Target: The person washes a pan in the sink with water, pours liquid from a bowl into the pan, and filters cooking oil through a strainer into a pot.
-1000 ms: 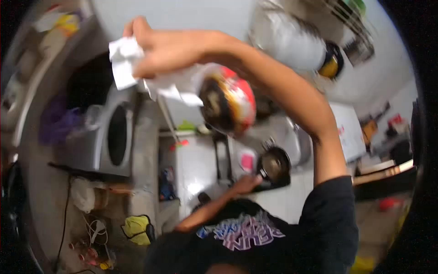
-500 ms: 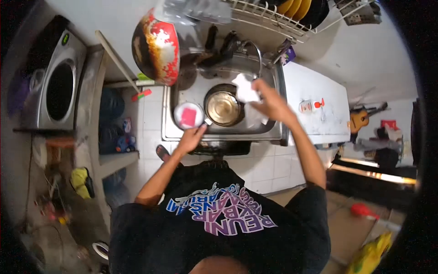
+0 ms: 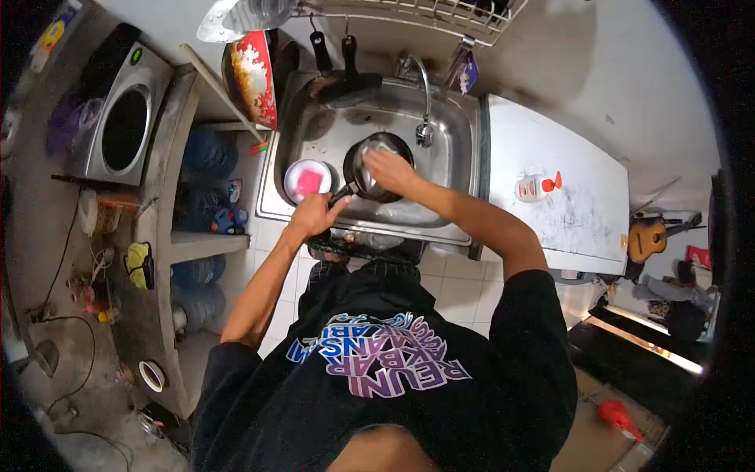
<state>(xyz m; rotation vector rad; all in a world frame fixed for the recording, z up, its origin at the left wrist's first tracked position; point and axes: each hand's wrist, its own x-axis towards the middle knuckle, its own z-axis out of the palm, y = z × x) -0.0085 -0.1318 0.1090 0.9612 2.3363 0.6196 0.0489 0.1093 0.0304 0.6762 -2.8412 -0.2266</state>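
Observation:
A small dark frying pan (image 3: 403,147) sits in the steel sink (image 3: 449,181). My left hand (image 3: 316,213) is closed around its black handle (image 3: 344,193), at the sink's front edge. Inside the pan is my right hand (image 3: 388,171), its fingers pressing a crumpled white tissue or cloth (image 3: 368,175) against the inner surface; most of that white piece is hidden under the fingers. Just left of the pan, a white bowl (image 3: 292,171) holds a pink sponge-like block (image 3: 308,182).
The faucet (image 3: 425,134) hangs over the sink's right half. Black-handled pans (image 3: 350,90) lean at the back. A scorched red wok (image 3: 252,79) stands at the left. On the white counter (image 3: 566,134) lies a bottle with a red nozzle (image 3: 535,187). A dish rack (image 3: 440,14) is above.
My right hand has carried the white piece from above the sink's right side down into the pan. My left hand keeps the handle; the pan's inside is now partly covered. The view has shifted.

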